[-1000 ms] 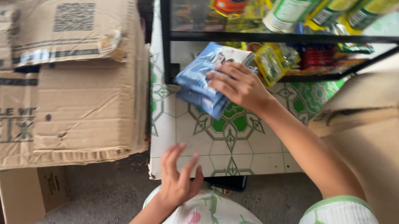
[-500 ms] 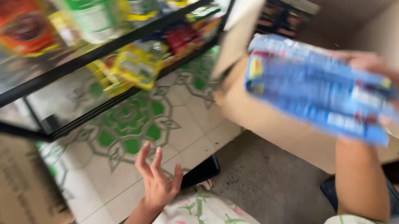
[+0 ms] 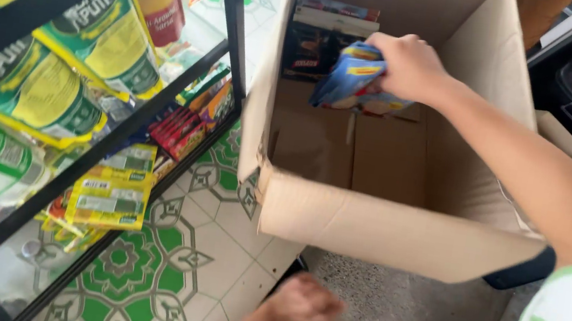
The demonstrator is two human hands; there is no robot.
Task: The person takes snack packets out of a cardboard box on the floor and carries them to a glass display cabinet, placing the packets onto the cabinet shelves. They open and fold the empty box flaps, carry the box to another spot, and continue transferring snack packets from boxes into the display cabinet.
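1. Blue packets were pinched in the right hand, held inside the big cardboard box, near its back wall.
2. Box held only a few dark packs stacked at the back; rest of its bottom was bare.
3. Packets looked crinkly blue with yellow patches.
4. Left hand was curled loosely, low by the tiled floor.
5. Black shelf with green-yellow pouches stood just left of the box.
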